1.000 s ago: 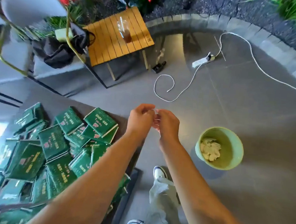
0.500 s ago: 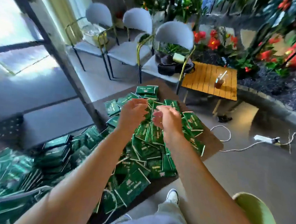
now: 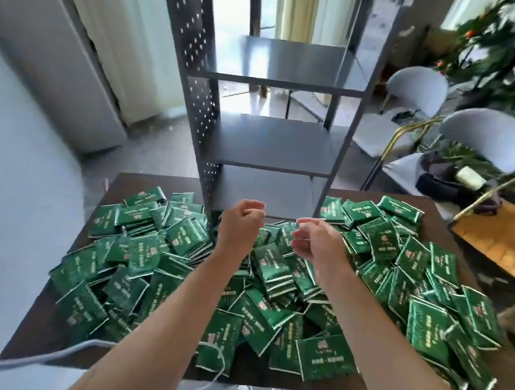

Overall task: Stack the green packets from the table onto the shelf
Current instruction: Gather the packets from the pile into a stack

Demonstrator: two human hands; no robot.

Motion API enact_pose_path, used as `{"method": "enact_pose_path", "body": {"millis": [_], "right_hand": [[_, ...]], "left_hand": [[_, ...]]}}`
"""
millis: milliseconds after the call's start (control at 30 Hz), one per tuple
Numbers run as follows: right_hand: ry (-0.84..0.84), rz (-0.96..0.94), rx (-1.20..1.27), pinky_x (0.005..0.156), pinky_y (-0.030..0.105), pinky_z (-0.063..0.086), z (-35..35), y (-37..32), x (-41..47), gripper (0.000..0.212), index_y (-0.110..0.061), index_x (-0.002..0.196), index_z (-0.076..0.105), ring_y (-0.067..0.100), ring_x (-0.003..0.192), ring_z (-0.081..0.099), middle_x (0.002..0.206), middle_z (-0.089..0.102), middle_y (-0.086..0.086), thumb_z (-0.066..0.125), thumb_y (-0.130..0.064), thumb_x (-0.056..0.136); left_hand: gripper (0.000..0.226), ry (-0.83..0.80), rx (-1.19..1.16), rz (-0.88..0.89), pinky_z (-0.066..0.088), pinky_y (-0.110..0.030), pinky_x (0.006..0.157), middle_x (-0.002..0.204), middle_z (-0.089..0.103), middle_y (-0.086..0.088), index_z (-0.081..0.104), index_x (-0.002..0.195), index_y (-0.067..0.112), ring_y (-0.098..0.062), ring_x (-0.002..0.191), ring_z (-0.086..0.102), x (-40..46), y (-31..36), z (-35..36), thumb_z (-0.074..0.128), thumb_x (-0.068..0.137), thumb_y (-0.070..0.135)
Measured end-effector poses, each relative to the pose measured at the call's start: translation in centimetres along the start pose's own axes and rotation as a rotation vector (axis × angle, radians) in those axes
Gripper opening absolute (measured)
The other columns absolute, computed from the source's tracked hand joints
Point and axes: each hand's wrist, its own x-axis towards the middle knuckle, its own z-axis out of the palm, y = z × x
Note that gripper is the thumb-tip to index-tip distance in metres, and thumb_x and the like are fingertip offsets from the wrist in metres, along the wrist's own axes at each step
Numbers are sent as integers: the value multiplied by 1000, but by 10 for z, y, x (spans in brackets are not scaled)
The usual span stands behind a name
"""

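1. Head view: the left hand point(image 3: 239, 226) hangs above the middle of the heap with its fingers curled into a loose fist; nothing shows in its grip.
2. The right hand point(image 3: 315, 241) is just beside it, a small gap between the two, its fingers half curled inward and holding nothing that can be seen.
3. The green packets point(image 3: 269, 264) lie in a loose, overlapping pile that covers most of the dark table point(image 3: 43, 320), from its left edge to its right edge, with some tilted on others.
4. The shelf point(image 3: 272, 141) is a grey metal unit with perforated side panels, standing upright at the far edge of the table, directly beyond both hands; its visible boards carry no packets.
5. To the right stand grey chairs point(image 3: 485, 140) with yellow frames; a dark bag point(image 3: 443, 183) lies on the nearer seat.
6. A wooden slatted side table point(image 3: 497, 239) sits at the right edge, near the packets.
7. Plants point(image 3: 504, 50) with red-orange spots fill the upper right corner, blurred.
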Motion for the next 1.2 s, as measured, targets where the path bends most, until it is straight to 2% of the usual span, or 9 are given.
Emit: {"method": "enact_pose_path", "body": {"millis": [167, 333, 567, 667, 767, 900, 1033, 1133, 1200], "right_hand": [[-103, 35, -51, 70, 35, 51, 24, 19, -3, 16, -7, 96, 64, 20, 68, 60, 77, 65, 8, 49, -2, 99], [-178, 81, -105, 67, 30, 53, 30, 41, -1, 16, -10, 98, 64, 20, 74, 62, 83, 66, 9, 49, -4, 100], [-121, 73, -187, 77, 34, 55, 19, 73, 28, 14, -11, 102, 65, 22, 83, 65, 93, 70, 10, 51, -11, 103], [-78, 12, -270, 73, 32, 56, 13, 91, 46, 15, -14, 102, 68, 20, 80, 66, 90, 72, 8, 54, -8, 100], [-35, -147, -461, 71, 36, 57, 12, 113, 63, 15, -22, 95, 68, 19, 78, 66, 88, 71, 3, 59, -9, 94], [-17, -371, -655, 63, 31, 53, 12, 138, 80, 15, -22, 95, 65, 14, 75, 63, 87, 66, -4, 61, -7, 93], [-32, -504, -896, 88, 33, 46, 8, 167, 97, 19, -30, 107, 64, 15, 100, 55, 104, 59, -7, 68, -22, 90], [-68, -574, -1017, 97, 31, 40, -1, 185, 98, 30, -33, 121, 61, 13, 112, 48, 114, 56, -8, 66, -30, 92], [-92, -618, -1061, 103, 29, 37, -5, 190, 97, 31, -32, 124, 61, 12, 118, 46, 118, 57, -7, 64, -31, 93]], "left_hand": [[21, 51, 70, -75, 59, -49, 82, 82, 69, 0, 69, 92, 21, -22, 76, 63, -3, -14, -21, 58, 94, 4], [13, 111, 116, -104, 57, -35, 77, 85, 66, 2, 66, 103, 14, -13, 72, 63, -15, -36, -32, 57, 98, 5], [17, 83, 224, -58, 59, -39, 93, 101, 71, 2, 66, 106, 22, -18, 96, 70, -3, -81, -28, 62, 96, 9], [22, 34, 302, 4, 55, -30, 91, 103, 69, 10, 64, 106, 30, -6, 97, 67, 14, -107, -21, 66, 94, 12], [28, -21, 375, 83, 51, -13, 78, 103, 67, 14, 66, 114, 26, 3, 89, 64, 35, -138, -15, 68, 92, 9], [40, -91, 465, 267, 54, -14, 80, 113, 67, 8, 68, 117, 20, -6, 93, 65, 56, -173, -2, 69, 86, -4], [48, -197, 635, 389, 52, -32, 97, 120, 60, 11, 65, 120, 33, -9, 107, 62, 70, -207, 16, 71, 83, 4], [56, -270, 911, 505, 42, -27, 108, 140, 50, 10, 51, 144, 35, -14, 126, 53, 71, -219, 24, 65, 93, 17], [51, -256, 1002, 567, 41, -28, 107, 145, 50, 12, 51, 145, 37, -14, 128, 52, 69, -218, 23, 59, 98, 20]]}}
